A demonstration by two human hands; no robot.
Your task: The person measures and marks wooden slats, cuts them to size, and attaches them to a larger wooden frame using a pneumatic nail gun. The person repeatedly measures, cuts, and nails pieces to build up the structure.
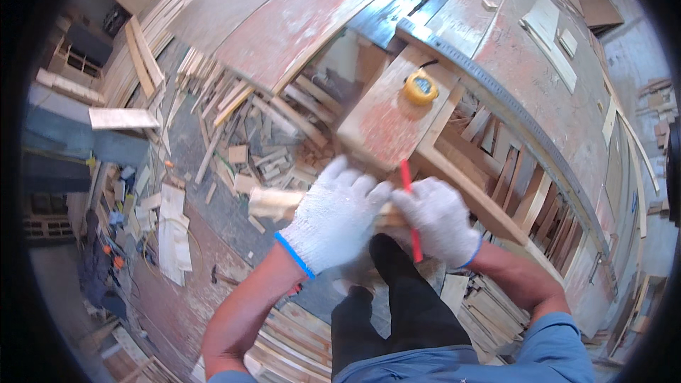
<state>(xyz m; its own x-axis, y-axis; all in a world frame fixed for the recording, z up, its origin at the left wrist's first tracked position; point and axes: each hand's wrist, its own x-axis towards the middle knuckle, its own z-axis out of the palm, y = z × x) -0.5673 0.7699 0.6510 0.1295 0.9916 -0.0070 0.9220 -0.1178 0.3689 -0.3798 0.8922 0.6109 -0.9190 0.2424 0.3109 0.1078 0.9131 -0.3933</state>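
Observation:
Both my hands wear white knit gloves and meet over a light wooden piece (276,203) in front of me. Fingers curled on that piece, my left hand (340,218) covers part of it. A red pencil (406,174) sticks out of my right hand (437,221), which is closed around it beside the wood. Just beyond my hands, a yellow tape measure (420,88) rests on a wooden board (391,125) with worn reddish marks. The far end of the wooden piece is hidden by my hands and partly blurred.
A table saw with a long fence rail (511,117) runs along the right. Its metal top (404,0) lies ahead with a dark stick on it. Offcuts (271,165) litter the floor at left, near a hammer (226,277). Stacked wooden strips (292,338) lie by my legs.

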